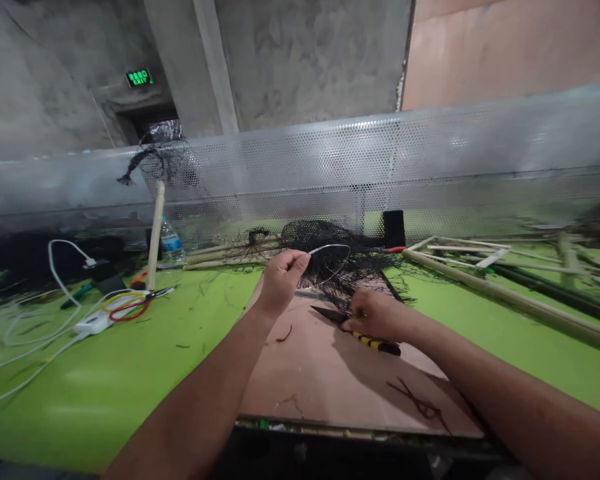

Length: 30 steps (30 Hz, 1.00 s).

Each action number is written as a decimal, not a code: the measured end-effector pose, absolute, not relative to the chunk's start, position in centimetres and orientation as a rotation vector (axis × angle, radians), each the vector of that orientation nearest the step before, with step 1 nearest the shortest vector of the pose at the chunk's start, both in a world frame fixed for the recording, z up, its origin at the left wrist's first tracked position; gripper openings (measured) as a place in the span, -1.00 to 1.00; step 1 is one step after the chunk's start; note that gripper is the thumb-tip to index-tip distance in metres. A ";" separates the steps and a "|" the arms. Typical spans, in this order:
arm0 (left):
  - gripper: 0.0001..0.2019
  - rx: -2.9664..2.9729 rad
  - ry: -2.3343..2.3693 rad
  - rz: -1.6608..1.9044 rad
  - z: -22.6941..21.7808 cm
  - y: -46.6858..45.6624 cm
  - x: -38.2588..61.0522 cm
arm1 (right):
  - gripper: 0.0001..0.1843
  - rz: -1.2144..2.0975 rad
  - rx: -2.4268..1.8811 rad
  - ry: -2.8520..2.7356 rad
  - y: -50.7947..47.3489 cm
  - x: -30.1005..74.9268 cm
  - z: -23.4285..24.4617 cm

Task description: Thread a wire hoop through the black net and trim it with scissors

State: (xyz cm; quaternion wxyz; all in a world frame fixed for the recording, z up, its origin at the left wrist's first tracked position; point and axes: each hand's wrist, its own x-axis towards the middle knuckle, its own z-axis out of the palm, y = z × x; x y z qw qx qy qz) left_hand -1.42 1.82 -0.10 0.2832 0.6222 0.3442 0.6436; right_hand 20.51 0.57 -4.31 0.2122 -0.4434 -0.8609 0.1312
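Observation:
My left hand (281,281) is closed around the end of a thin metal wire hoop (330,263), which rises toward a heap of black netting (330,257). My right hand (375,315) rests over a knife with a yellow-and-black striped handle (375,344), and its dark blade (326,315) points left across a pinkish wooden board (330,380). The fingers curl over the knife, partly hiding it. Loose net strands hang down by the blade. Thin reddish-brown cord scraps (420,407) lie on the board near its front edge.
The green tabletop (55,400) holds white cables, a white power strip (95,323), red-handled scissors (130,303) and a water bottle (171,241). Bamboo poles and frames (520,300) lie on the right. A perforated metal sheet (300,167) stands behind the table.

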 end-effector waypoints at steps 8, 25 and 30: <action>-0.85 2.632 0.994 1.429 -0.8 0.2 -0.9 | -0.74 0.160 -0.824 -1.823 0.2 23.0 0.6; -0.85 2.392 0.737 1.240 -1.2 -0.2 -0.1 | -0.70 0.390 -0.874 -2.134 -0.8 21.3 -0.9; -0.83 2.417 0.759 1.233 -1.3 -0.3 0.1 | -0.70 0.281 -0.858 -2.150 -1.0 21.1 -1.1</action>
